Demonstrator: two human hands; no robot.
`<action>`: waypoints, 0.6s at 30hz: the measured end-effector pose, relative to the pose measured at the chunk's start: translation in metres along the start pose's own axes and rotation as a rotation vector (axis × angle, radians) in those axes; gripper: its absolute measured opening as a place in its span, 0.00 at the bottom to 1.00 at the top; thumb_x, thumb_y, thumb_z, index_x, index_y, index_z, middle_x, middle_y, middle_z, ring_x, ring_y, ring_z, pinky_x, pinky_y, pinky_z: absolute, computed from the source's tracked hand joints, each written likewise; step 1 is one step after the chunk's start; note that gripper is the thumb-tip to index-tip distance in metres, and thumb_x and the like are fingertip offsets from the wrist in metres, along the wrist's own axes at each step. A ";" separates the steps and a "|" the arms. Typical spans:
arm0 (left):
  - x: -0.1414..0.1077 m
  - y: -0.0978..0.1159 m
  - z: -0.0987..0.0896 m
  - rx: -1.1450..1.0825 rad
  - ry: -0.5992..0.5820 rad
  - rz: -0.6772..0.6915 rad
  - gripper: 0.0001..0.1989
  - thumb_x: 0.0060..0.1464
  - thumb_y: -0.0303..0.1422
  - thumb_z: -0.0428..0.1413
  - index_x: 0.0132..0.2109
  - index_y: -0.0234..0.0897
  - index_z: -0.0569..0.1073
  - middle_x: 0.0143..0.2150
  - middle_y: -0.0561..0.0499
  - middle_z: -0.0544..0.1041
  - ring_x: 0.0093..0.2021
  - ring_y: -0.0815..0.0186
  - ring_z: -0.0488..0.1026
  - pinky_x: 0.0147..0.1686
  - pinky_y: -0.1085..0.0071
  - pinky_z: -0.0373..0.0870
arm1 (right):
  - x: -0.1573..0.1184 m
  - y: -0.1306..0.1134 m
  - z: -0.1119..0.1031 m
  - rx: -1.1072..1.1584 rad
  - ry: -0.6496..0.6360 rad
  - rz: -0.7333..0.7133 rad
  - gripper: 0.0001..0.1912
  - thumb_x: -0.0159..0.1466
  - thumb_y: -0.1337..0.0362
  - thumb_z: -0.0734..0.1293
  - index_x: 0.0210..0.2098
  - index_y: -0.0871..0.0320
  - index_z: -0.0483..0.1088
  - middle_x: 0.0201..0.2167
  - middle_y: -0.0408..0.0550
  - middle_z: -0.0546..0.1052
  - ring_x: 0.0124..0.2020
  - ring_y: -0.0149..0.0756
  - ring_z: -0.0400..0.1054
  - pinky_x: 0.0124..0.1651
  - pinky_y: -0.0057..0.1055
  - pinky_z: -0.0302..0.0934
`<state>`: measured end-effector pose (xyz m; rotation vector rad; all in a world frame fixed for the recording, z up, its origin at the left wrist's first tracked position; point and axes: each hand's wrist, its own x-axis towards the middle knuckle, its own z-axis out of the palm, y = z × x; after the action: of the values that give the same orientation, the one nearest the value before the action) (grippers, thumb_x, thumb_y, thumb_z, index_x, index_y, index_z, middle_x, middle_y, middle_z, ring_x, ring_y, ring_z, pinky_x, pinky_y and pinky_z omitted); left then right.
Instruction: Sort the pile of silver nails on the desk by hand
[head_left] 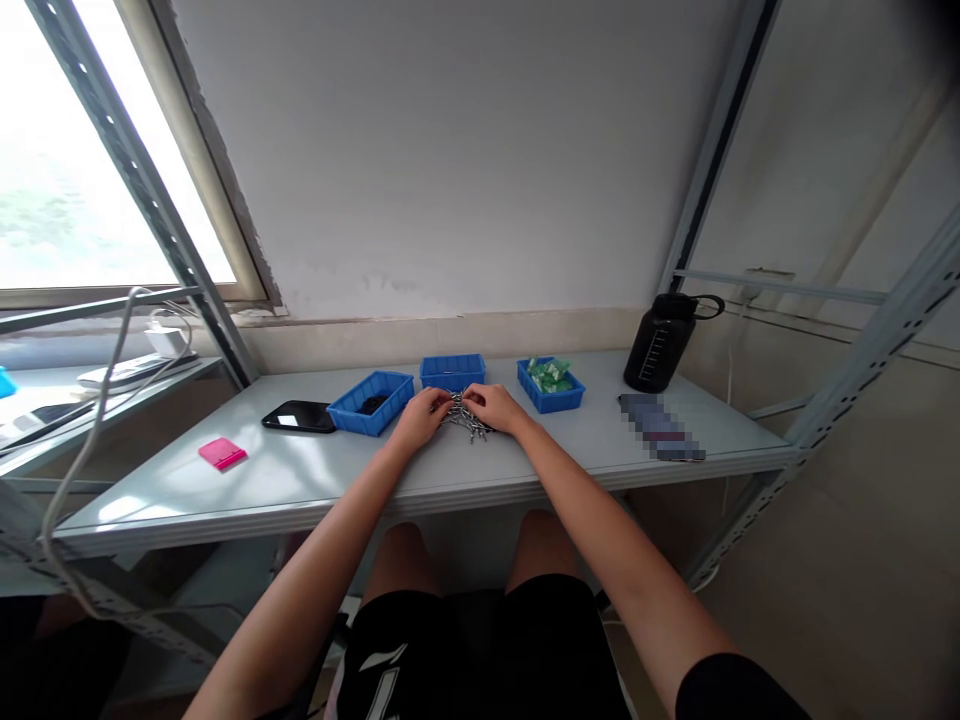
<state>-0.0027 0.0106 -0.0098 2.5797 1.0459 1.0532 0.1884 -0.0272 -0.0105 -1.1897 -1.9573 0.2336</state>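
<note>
A small heap of thin, shiny metal pieces point(474, 428), which look like screws, lies on the grey table close to its front edge. My left hand point(424, 415) is at the heap's left side with its fingers curled and closed at the tips. From the right, my right hand point(493, 407) meets the same heap, thumb and fingers pinched together. What either hand holds is too small to make out. Just behind the hands sits a blue bin point(452, 372). A second blue bin point(346, 416) with dark small parts stands to the left.
On the right, a blue bin point(561, 402) holds green-and-clear packets point(549, 374). Beyond it are a black bottle point(660, 345) and a blurred flat item point(660, 428). A black phone point(298, 416) and a pink case point(222, 453) lie left. Metal shelf posts flank the table.
</note>
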 end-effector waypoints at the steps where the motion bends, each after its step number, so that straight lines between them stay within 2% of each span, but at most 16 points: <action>1: 0.000 0.000 0.000 0.008 -0.018 -0.002 0.11 0.60 0.37 0.52 0.40 0.32 0.72 0.37 0.49 0.73 0.37 0.67 0.71 0.40 0.65 0.70 | 0.000 0.000 0.000 0.002 0.010 0.004 0.10 0.62 0.61 0.61 0.36 0.57 0.72 0.28 0.45 0.76 0.28 0.31 0.66 0.34 0.25 0.56; 6: -0.002 0.004 0.001 0.045 -0.121 0.002 0.12 0.60 0.38 0.52 0.41 0.32 0.72 0.38 0.49 0.74 0.38 0.67 0.72 0.40 0.64 0.71 | 0.000 -0.002 0.002 0.004 0.019 -0.004 0.11 0.62 0.61 0.61 0.37 0.57 0.73 0.28 0.45 0.76 0.28 0.31 0.65 0.34 0.25 0.56; 10: -0.002 0.008 -0.001 0.066 -0.158 0.006 0.12 0.60 0.38 0.52 0.42 0.32 0.72 0.39 0.49 0.74 0.38 0.67 0.72 0.41 0.64 0.71 | -0.001 -0.003 0.004 0.010 0.011 -0.019 0.11 0.62 0.60 0.61 0.37 0.57 0.73 0.28 0.44 0.76 0.28 0.30 0.65 0.34 0.25 0.55; 13: -0.002 0.008 -0.001 0.064 -0.135 0.002 0.12 0.60 0.38 0.53 0.41 0.32 0.72 0.38 0.49 0.74 0.38 0.66 0.72 0.41 0.63 0.71 | -0.001 -0.004 0.002 0.012 0.022 -0.008 0.11 0.62 0.60 0.60 0.37 0.57 0.73 0.28 0.44 0.75 0.28 0.30 0.65 0.34 0.25 0.55; 18: -0.002 0.007 -0.001 0.035 -0.026 -0.011 0.10 0.58 0.36 0.53 0.39 0.32 0.72 0.37 0.49 0.73 0.38 0.66 0.71 0.41 0.64 0.69 | 0.000 -0.001 -0.001 0.010 0.028 0.015 0.12 0.62 0.59 0.61 0.37 0.58 0.72 0.27 0.44 0.75 0.27 0.30 0.64 0.33 0.25 0.55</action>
<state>-0.0007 0.0034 -0.0071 2.6044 1.0809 1.0049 0.1880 -0.0284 -0.0094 -1.1960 -1.9219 0.2329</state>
